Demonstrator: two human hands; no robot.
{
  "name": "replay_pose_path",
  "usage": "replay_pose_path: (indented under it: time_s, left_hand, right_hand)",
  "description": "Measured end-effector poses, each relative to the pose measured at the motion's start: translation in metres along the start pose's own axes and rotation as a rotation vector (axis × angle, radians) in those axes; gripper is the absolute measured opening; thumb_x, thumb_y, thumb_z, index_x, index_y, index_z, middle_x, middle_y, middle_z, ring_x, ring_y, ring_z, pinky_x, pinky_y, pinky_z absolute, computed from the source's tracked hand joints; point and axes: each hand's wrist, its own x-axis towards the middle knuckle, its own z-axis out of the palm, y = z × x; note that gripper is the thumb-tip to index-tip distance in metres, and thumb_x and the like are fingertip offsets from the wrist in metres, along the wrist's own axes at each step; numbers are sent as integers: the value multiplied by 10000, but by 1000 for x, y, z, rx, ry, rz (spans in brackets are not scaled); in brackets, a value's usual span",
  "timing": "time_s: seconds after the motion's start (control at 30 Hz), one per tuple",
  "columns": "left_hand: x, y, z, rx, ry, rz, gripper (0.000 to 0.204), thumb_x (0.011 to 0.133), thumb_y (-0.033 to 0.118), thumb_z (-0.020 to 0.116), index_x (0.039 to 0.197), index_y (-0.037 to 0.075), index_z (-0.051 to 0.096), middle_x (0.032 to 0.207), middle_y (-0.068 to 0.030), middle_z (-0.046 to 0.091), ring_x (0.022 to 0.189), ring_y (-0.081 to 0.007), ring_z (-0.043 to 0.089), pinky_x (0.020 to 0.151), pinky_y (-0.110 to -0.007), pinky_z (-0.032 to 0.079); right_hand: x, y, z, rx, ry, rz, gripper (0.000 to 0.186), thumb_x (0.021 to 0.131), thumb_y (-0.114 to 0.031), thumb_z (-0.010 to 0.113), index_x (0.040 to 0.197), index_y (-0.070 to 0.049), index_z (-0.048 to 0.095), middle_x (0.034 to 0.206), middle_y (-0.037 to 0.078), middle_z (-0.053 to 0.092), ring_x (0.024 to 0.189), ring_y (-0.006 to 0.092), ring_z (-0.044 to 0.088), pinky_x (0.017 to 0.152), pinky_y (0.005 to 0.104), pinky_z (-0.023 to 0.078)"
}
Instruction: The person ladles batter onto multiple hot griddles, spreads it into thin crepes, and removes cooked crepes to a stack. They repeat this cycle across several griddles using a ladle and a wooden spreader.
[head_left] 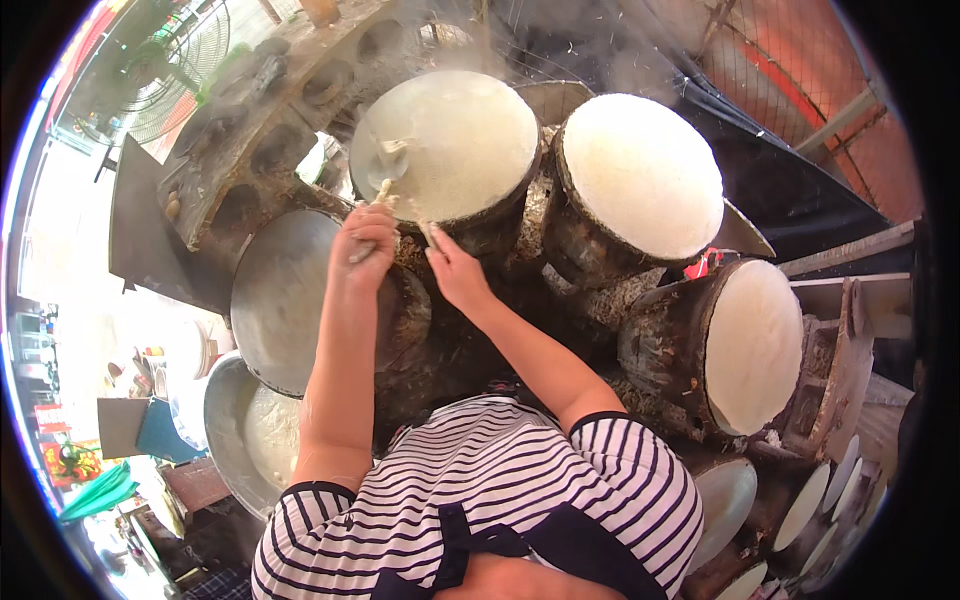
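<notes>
My left hand (368, 243) is closed around the handle of a ladle (388, 165), whose bowl rests over the near-left part of a round drum top (460, 140). That top is covered by a pale, wet-looking layer. Close by, at the drum's near rim, my right hand (457, 272) pinches a thin pale stick (427, 232); its far end is hard to make out. Left of my left forearm a large round metal lid (280, 300) leans at a tilt. Below it sits a metal basin (220, 410) with whitish batter (275, 435) in it.
Two more drums with white round tops, one at the back right (640, 175) and one nearer right (755, 345), stand beside the first. Steam drifts at the back. A fan (150, 80) is at far left; several round discs (800, 507) stand at lower right.
</notes>
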Motion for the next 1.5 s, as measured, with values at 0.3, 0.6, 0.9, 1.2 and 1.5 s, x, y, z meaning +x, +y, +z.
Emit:
replay_pose_path:
  time_s: [0.3,0.6,0.9,1.2,1.5]
  left_hand:
    - [-62,-40,69,18,-401,27,244,968,193,377,820,0,399,582,-19,383,468,-121,450,369,-235,443]
    - [-158,-36,67,288,-406,297,256,985,213,319,811,30,361,643,-42,379,478,-120,398,385,-247,379]
    - [-272,-30,-3,285,-234,736,211,979,186,331,905,-5,381,738,-48,382,519,-115,389,383,-233,360]
    - [-349,26,-77,289,-334,694,164,983,146,303,973,9,391,704,-9,359,513,-97,365,412,-227,333]
    - [-401,25,-146,579,78,986,357,923,197,505,1168,-43,404,904,-71,546,485,-45,279,374,-160,269]
  right_hand:
    - [41,18,-99,-967,-110,-292,410,844,-173,522,1251,-161,473,773,149,526,599,314,595,547,422,490]
    - [110,28,-149,-1043,-72,-153,396,840,-169,499,1231,-169,435,812,167,556,672,360,609,614,475,492]
    - [117,44,-174,-806,8,47,334,858,-240,486,1174,-132,503,796,201,625,769,394,603,647,497,462]
    - [-40,39,-178,-578,273,-42,397,853,-220,522,1233,-113,473,731,207,600,681,401,590,601,510,464]
    - [-199,-103,76,-140,-619,-287,419,828,-272,529,1196,-91,445,927,182,590,848,364,594,690,470,482]
